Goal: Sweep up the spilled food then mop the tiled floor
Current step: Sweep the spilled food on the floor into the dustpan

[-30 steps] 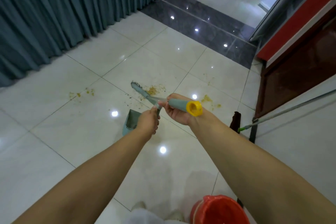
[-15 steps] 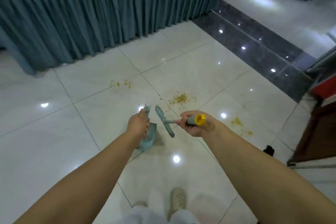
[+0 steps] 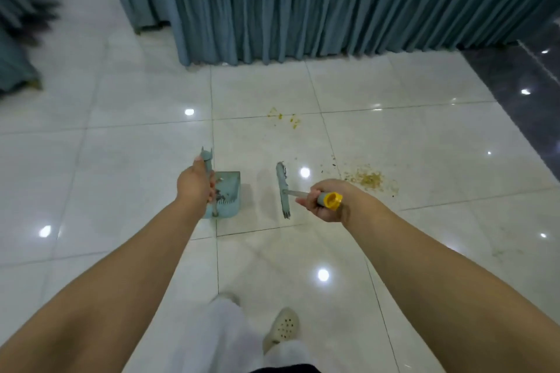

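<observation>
Since the earlier frame our view has swung left: the curtain (image 3: 348,3) now fills the top, and dustpan and broom have drawn apart. Our left hand (image 3: 195,183) grips the dustpan (image 3: 227,197) handle; the pan hangs just at 3 o'clock of it. Our right hand (image 3: 325,201) is curled round the broom (image 3: 283,191) handle, with the head at 9 o'clock. Food (image 3: 368,179) lies on the floor (image 3: 121,160) at 1 o'clock of that hand, with smaller bits (image 3: 285,118) at 12 o'clock.
</observation>
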`<state>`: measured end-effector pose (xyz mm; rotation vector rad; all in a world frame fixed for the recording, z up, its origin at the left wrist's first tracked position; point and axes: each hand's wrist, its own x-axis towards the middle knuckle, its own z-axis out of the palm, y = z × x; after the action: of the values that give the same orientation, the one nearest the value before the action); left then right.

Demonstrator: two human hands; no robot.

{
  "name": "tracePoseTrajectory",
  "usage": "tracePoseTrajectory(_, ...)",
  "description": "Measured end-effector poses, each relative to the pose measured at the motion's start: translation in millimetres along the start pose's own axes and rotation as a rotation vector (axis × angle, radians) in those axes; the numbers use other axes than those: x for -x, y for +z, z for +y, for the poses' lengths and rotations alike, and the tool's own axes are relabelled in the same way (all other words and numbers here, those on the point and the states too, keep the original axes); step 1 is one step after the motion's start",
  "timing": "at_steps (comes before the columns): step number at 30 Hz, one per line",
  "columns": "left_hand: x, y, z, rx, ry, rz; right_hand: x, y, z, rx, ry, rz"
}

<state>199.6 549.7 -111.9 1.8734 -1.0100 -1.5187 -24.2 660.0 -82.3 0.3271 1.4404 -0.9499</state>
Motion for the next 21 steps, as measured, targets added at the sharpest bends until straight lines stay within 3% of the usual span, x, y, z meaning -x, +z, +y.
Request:
tracePoseTrajectory(4,5,-37,-12,0.036,0.017,0.136,-16,30,21,0.123,0.058,-0.065)
tracePoseTrajectory(13,1,-111,-27,0.149,0.001,0.311,-42,93,79,0.095,0.343,-0.206)
tracePoseTrajectory(21,-11,-151,-49,0.204,-0.049,0.409,-76,130,135,0.068,0.402,-0.19)
